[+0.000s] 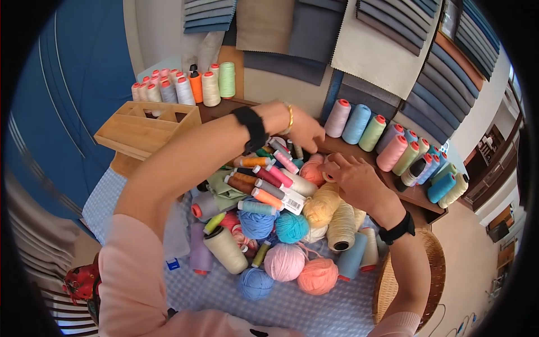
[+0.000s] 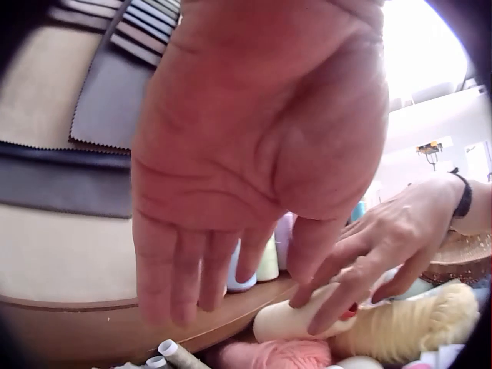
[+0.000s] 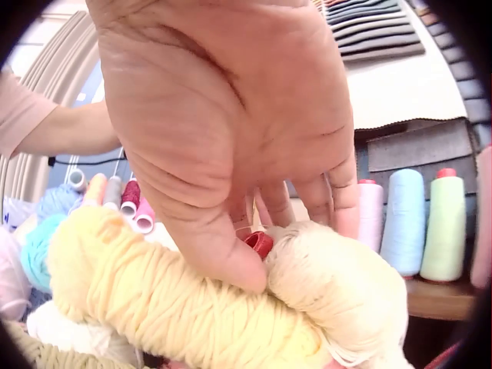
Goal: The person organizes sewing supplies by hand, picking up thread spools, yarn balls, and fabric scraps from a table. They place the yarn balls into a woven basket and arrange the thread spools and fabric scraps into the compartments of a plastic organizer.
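Observation:
My left hand (image 1: 305, 130) reaches over the back of the pile, its fingers extended and holding nothing. In the left wrist view the palm (image 2: 254, 146) hangs above thread tubes (image 2: 181, 355) and coral yarn (image 2: 277, 355). Thumb and fingers of my right hand (image 1: 362, 182) are round the red-cored end of a cream thread cone (image 3: 338, 296); the left wrist view shows this cone (image 2: 296, 317) lying on its side. Beside it is a pale yellow yarn skein (image 3: 169, 300). Coral yarn (image 1: 312, 170) sits between the two hands.
Thread cones (image 1: 356, 124) stand along the wooden shelf (image 1: 418, 194) at the back right, others (image 1: 210, 89) at the back left. A wooden organizer (image 1: 132, 137) is at left, a wicker basket (image 1: 435, 264) at right. Yarn balls (image 1: 285, 262) and spools cover the checked cloth (image 1: 219, 297).

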Action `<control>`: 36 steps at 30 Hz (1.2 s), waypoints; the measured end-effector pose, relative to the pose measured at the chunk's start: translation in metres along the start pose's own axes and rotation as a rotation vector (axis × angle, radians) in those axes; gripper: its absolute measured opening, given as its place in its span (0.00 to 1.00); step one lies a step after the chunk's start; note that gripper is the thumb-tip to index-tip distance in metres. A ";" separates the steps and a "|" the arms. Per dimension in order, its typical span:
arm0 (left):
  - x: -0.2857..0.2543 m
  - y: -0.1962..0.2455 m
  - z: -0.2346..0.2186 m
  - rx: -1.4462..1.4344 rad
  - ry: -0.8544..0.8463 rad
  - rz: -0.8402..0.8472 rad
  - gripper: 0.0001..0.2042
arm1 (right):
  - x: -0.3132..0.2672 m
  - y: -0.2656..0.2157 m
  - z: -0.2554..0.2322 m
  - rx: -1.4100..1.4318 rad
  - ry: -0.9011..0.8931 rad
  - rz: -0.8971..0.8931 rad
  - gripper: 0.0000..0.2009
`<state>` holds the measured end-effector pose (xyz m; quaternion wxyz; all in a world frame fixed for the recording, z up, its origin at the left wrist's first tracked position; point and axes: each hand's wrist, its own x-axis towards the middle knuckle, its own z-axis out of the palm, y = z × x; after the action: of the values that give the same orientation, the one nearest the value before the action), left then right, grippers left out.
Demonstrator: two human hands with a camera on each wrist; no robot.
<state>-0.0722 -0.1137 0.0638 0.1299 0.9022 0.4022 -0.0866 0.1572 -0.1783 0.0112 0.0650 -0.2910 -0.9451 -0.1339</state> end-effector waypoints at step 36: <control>0.003 0.040 0.066 0.367 -0.127 0.097 0.22 | 0.000 0.098 -0.005 -0.183 0.402 0.500 0.21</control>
<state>-0.0436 -0.1570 0.0069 -0.0078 0.9216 0.3269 -0.2091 0.2137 -0.1019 0.0374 0.2544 -0.4862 -0.7969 -0.2528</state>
